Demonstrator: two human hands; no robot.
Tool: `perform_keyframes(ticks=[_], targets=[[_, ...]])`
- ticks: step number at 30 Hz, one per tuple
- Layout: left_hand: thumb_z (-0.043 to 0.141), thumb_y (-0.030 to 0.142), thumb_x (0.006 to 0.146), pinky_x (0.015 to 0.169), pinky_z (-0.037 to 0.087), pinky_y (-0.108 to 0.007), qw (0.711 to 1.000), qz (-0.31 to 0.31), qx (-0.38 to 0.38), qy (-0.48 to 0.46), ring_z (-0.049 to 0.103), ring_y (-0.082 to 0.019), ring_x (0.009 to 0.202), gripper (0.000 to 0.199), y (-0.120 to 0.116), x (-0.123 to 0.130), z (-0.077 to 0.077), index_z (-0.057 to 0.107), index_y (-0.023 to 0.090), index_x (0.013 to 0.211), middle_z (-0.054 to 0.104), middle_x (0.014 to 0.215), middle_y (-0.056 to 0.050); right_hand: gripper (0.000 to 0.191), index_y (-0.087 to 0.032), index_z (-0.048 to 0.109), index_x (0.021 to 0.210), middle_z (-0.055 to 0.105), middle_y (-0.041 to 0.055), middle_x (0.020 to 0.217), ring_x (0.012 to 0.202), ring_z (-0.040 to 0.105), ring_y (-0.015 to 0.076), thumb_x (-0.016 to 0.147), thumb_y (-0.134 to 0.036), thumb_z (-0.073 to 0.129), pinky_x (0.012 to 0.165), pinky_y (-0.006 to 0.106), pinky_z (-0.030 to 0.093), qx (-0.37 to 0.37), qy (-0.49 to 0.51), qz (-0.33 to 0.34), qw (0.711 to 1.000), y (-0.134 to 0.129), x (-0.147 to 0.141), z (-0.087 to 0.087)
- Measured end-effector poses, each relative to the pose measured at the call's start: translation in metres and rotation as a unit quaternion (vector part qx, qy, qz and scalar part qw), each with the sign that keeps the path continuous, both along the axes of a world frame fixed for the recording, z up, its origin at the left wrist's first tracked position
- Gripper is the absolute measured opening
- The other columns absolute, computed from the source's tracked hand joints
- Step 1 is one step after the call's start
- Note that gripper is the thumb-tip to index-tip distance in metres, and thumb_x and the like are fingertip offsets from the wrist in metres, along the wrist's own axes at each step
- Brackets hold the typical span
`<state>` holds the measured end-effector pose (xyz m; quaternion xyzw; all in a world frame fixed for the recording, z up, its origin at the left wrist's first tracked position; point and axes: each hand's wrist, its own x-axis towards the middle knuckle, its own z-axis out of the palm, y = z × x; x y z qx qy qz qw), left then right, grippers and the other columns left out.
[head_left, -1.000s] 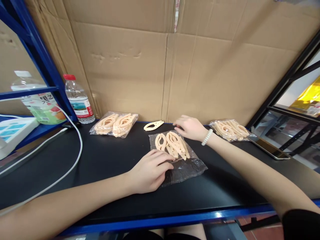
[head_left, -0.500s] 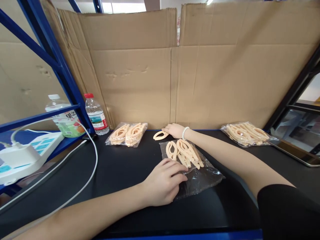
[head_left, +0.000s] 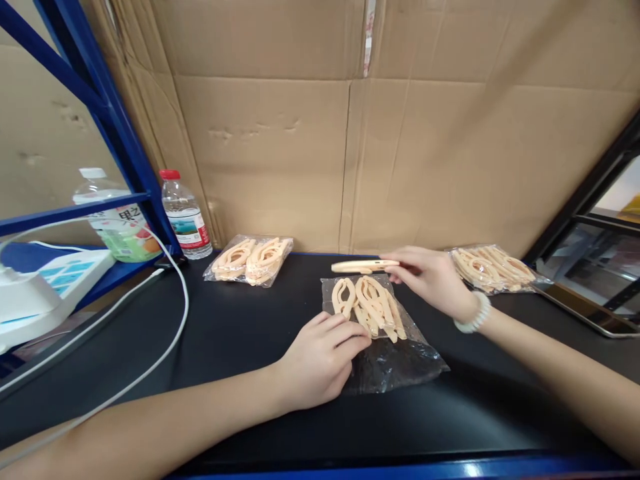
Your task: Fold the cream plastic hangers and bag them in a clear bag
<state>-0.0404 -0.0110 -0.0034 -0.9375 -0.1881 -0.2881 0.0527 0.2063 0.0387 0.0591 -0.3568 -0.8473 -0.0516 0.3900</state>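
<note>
My right hand (head_left: 420, 275) pinches a beige folded travel hanger (head_left: 361, 267) by its right end, holding it level and edge-on above the table, just behind the clear plastic bag. The bag (head_left: 395, 367) lies flat with its loose end toward me and to the right. Inside are several beige folded hangers (head_left: 373, 300), grouped at its far end. My left hand (head_left: 323, 360) rests at the bag's left edge with fingers curled together over the film; its fingertips are partly hidden.
A filled bag of hangers (head_left: 250, 260) lies at the back left, another (head_left: 493, 267) at the right beside a dark flat device (head_left: 590, 308). Two bottles, one red-capped (head_left: 186, 220), stand left near a white power strip (head_left: 85, 273) and cable (head_left: 185, 300). Cardboard (head_left: 280, 160) walls the back.
My right hand has lifted the single hanger off the table's back edge and brought it rightward and nearer, turning it edge-on. My left hand stays at the bag. The view has tilted down.
</note>
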Motion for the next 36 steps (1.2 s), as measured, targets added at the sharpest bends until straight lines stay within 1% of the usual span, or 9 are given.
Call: perform_keyframes(ticks=[5, 8, 11, 16, 21, 26, 29, 32, 36], targets=[[0.046, 0.000, 0.078, 0.073, 0.048, -0.035, 1.000, 0.006, -0.004, -0.029, 0.061, -0.022, 0.095, 0.045, 0.002, 0.001, -0.002, 0.057, 0.015, 0.118, 0.066, 0.116, -0.008, 0.012, -0.025, 0.066, 0.102, 0.071, 0.0015, 0.086, 0.070, 0.067, 0.0165, 0.091, -0.021, 0.063, 0.064, 0.027, 0.056, 0.097, -0.004, -0.021, 0.995, -0.095, 0.015, 0.016], [0.044, 0.000, 0.079, 0.074, 0.050, -0.037, 0.999, 0.019, 0.000, -0.047, 0.061, -0.024, 0.099, 0.045, 0.003, 0.002, -0.004, 0.055, 0.014, 0.120, 0.065, 0.119, -0.010, 0.015, -0.025, 0.067, 0.104, 0.072, 0.0021, 0.087, 0.074, 0.068, 0.0187, 0.095, -0.023, 0.055, 0.064, 0.028, 0.057, 0.122, -0.075, -0.009, 0.990, -0.137, 0.021, 0.010], [0.044, -0.001, 0.080, 0.082, 0.052, -0.039, 0.998, 0.015, -0.006, -0.068, 0.059, -0.025, 0.106, 0.048, 0.004, 0.002, -0.004, 0.053, 0.013, 0.124, 0.062, 0.123, -0.012, 0.035, -0.024, 0.070, 0.106, 0.072, 0.0043, 0.091, 0.078, 0.068, 0.0220, 0.101, -0.030, 0.036, 0.063, 0.030, 0.058, 0.189, -0.129, -0.004, 0.973, -0.157, 0.016, -0.003], [0.041, -0.002, 0.083, 0.098, 0.050, -0.041, 0.995, -0.014, -0.024, -0.099, 0.053, -0.024, 0.120, 0.054, 0.004, 0.003, -0.004, 0.046, 0.015, 0.134, 0.056, 0.130, -0.014, 0.038, -0.015, 0.073, 0.085, 0.068, 0.0085, 0.074, 0.059, 0.060, 0.0195, 0.088, -0.005, 0.036, 0.052, 0.030, 0.054, 0.224, -0.247, 0.072, 0.940, -0.142, -0.022, -0.011], [0.043, 0.000, 0.084, 0.099, 0.050, -0.039, 0.994, -0.014, -0.016, -0.104, 0.053, -0.024, 0.119, 0.051, 0.005, 0.001, -0.004, 0.046, 0.012, 0.134, 0.055, 0.130, -0.016, 0.028, -0.012, 0.067, 0.076, 0.061, 0.0088, 0.066, 0.050, 0.053, 0.0196, 0.087, -0.007, 0.042, 0.041, 0.031, 0.047, 0.226, -0.270, 0.049, 0.935, -0.097, -0.054, -0.033], [0.042, 0.000, 0.083, 0.101, 0.048, -0.038, 0.992, 0.014, -0.038, -0.121, 0.054, -0.023, 0.119, 0.049, 0.005, 0.001, -0.006, 0.049, 0.014, 0.130, 0.056, 0.128, -0.014, 0.026, -0.002, 0.067, 0.092, 0.066, 0.0188, 0.084, 0.072, 0.064, 0.0268, 0.090, -0.006, 0.042, 0.062, 0.038, 0.057, 0.258, -0.298, -0.002, 0.919, -0.065, -0.067, -0.058], [0.045, 0.002, 0.083, 0.102, 0.048, -0.037, 0.986, 0.043, -0.095, -0.131, 0.055, -0.021, 0.117, 0.048, 0.003, 0.001, 0.001, 0.052, 0.017, 0.127, 0.057, 0.127, -0.011, 0.028, 0.003, 0.063, 0.108, 0.065, 0.0219, 0.096, 0.088, 0.063, 0.0290, 0.091, -0.005, 0.042, 0.075, 0.040, 0.057, 0.191, -0.291, -0.028, 0.937, -0.068, -0.064, -0.052], [0.050, 0.006, 0.083, 0.099, 0.048, -0.034, 0.984, 0.016, -0.122, -0.130, 0.057, -0.020, 0.111, 0.039, 0.002, 0.000, 0.017, 0.056, 0.019, 0.120, 0.059, 0.121, -0.008, 0.026, -0.003, 0.064, 0.103, 0.065, 0.0171, 0.092, 0.089, 0.062, 0.0268, 0.093, -0.009, 0.041, 0.078, 0.039, 0.055, 0.124, -0.247, 0.030, 0.961, -0.076, -0.046, -0.034], [0.044, 0.003, 0.085, 0.087, 0.051, -0.030, 0.980, -0.014, -0.150, -0.127, 0.060, -0.017, 0.097, 0.030, 0.005, -0.015, 0.037, 0.060, 0.019, 0.106, 0.065, 0.103, -0.005, 0.024, -0.009, 0.063, 0.103, 0.064, 0.0137, 0.095, 0.091, 0.059, 0.0259, 0.090, -0.006, 0.043, 0.076, 0.041, 0.053, 0.136, -0.214, 0.068, 0.965, -0.067, -0.005, -0.015]])
